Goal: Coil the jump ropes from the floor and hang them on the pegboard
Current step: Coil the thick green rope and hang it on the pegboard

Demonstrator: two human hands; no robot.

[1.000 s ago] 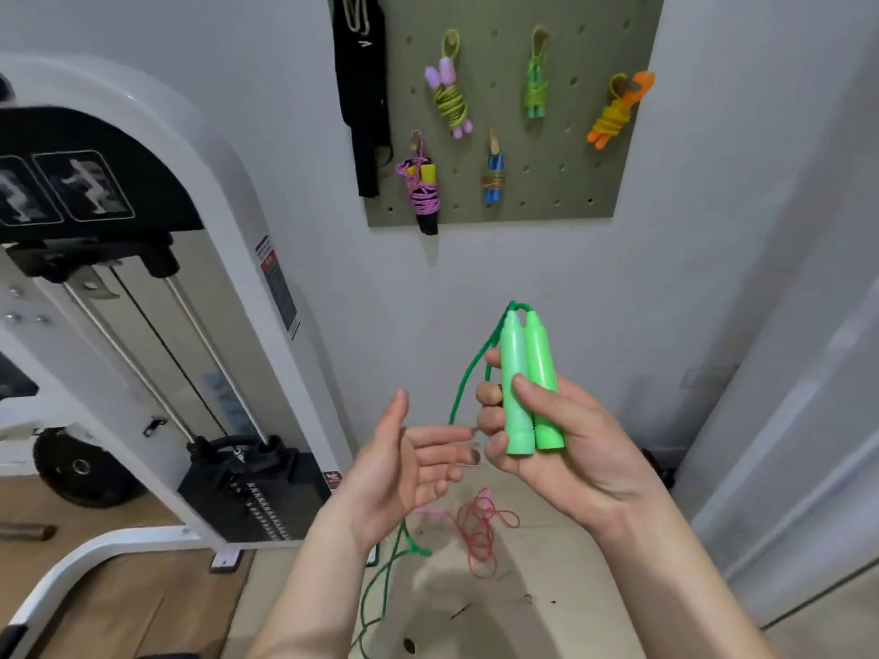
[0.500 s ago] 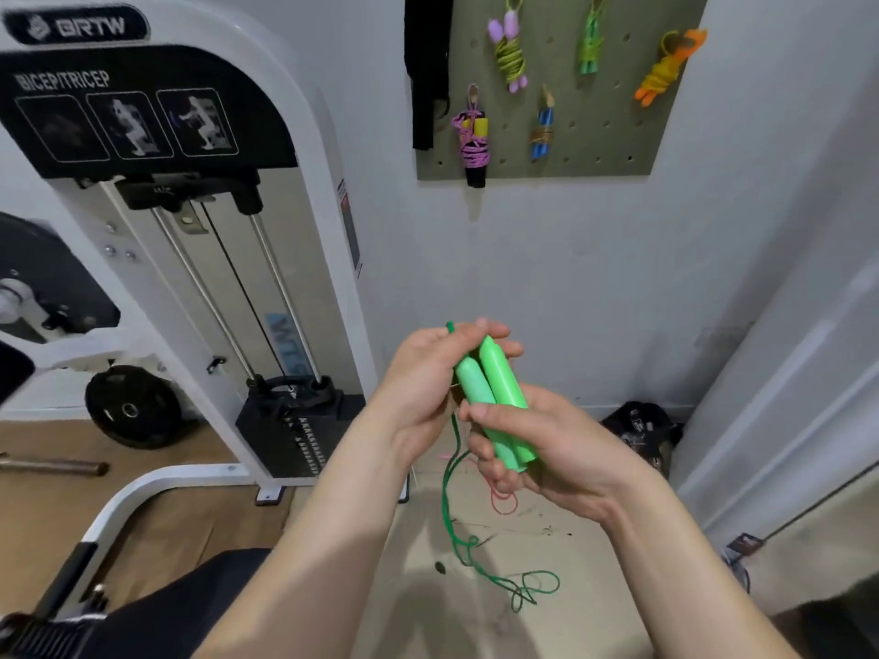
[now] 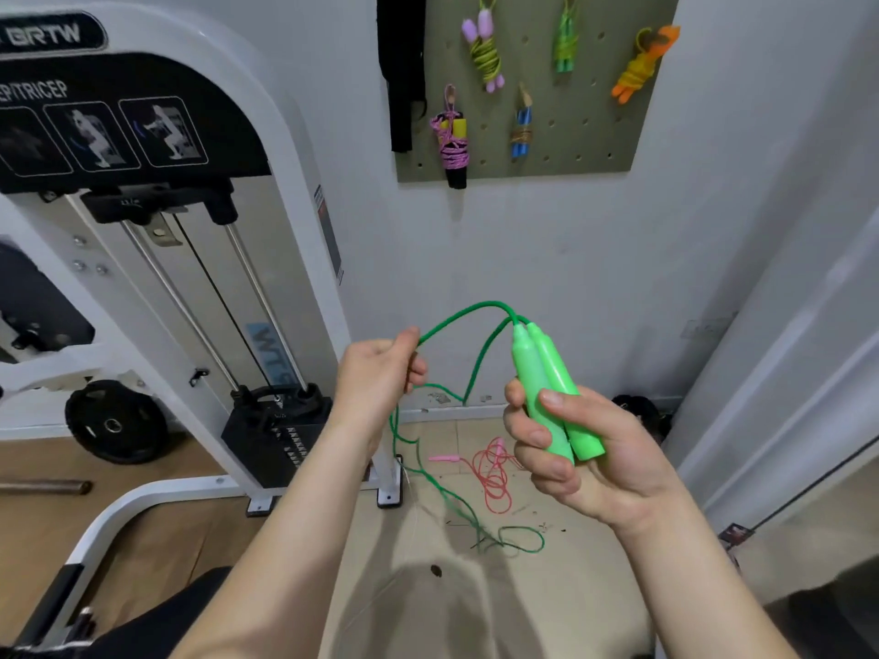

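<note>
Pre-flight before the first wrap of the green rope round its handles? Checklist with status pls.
1. Grip: both green handles together in right hand: ok.
2. Pinch: left hand pinches green cord near the handles: ok.
3. Slack: not ok, the tail lies looped on the floor.
4. Tangle: green cord apart from red rope on the floor: cannot tell, they lie close.
5. Free peg on pegboard: cannot tell; bare holes show lower right.
</note>
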